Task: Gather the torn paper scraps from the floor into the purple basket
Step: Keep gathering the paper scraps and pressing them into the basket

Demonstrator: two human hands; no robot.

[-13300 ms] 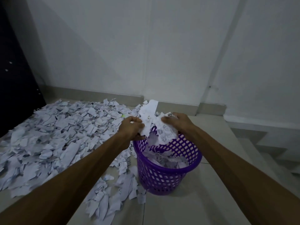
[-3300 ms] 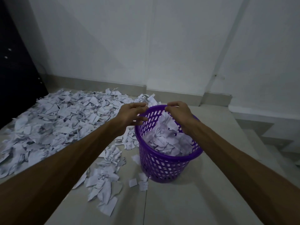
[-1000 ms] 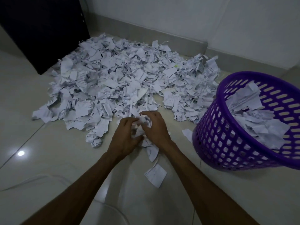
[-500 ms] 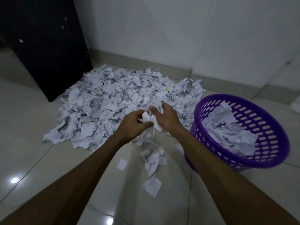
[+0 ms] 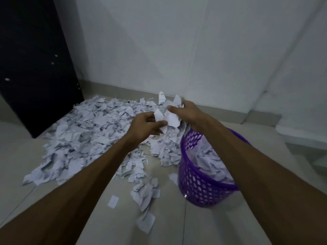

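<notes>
A bunch of torn paper scraps (image 5: 168, 114) is held in the air between both hands, at 11 o'clock from the purple basket (image 5: 200, 188). The left hand (image 5: 145, 128) curls its fingers and thumb round the bunch's near side; the right hand (image 5: 187, 114) grips the far side, thumb on top. The basket, part filled with scraps, stands on the tiled floor (image 5: 177, 232), partly hidden by the right forearm. A wide scrap pile (image 5: 85, 137) spreads at its 9 to 11 o'clock, up to a dark cabinet (image 5: 33, 64).
</notes>
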